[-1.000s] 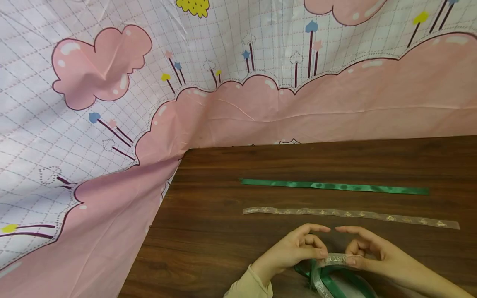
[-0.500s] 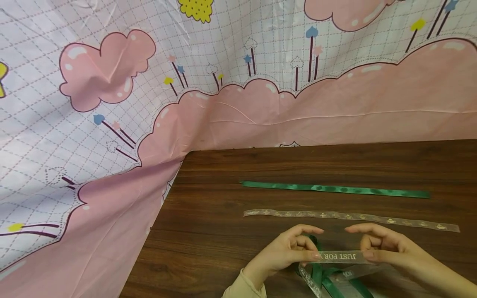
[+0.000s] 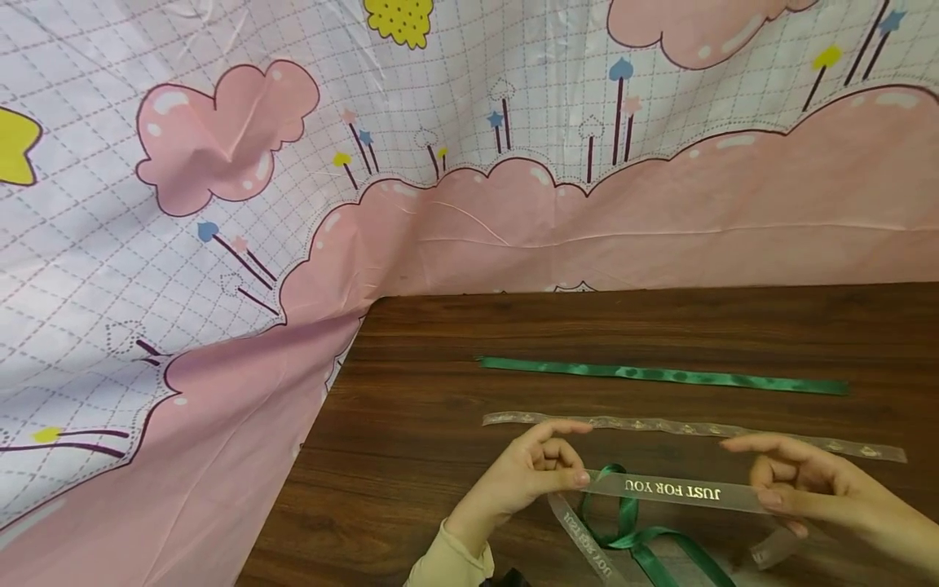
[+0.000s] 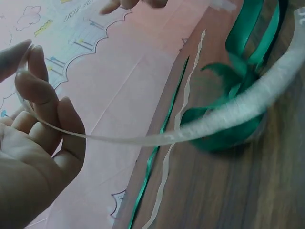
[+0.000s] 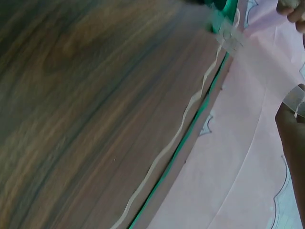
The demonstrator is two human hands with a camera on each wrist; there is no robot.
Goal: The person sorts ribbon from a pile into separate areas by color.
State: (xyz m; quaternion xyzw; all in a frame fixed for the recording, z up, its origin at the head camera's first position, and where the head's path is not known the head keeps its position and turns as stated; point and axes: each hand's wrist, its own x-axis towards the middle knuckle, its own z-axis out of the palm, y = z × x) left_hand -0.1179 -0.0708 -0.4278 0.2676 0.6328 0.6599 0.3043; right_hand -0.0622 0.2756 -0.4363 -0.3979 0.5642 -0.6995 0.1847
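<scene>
My left hand (image 3: pixel 539 465) pinches a sheer white ribbon (image 3: pixel 675 491) printed "JUST FOR YOU" between thumb and fingers, and my right hand (image 3: pixel 803 481) pinches it farther right. The stretch between them is taut in the head view. A printed tail hangs below the left hand, and a short end shows under the right. Below lies a loose heap of green satin ribbon (image 3: pixel 627 530), looped and trailing toward the front. In the left wrist view the white ribbon (image 4: pixel 228 117) curves away from the left hand (image 4: pixel 40 124), passing across the green ribbon (image 4: pixel 224 129).
Farther back on the dark wooden table (image 3: pixel 411 456), a straight green ribbon strip (image 3: pixel 660 375) lies beside a sheer strip with gold prints (image 3: pixel 660 425). A pink and white patterned cloth (image 3: pixel 469 220) hangs along the back and left edges.
Both hands have moved apart, the left one leftward and the right one rightward. More of the white ribbon now shows stretched between them, and the green ribbon heap is more exposed.
</scene>
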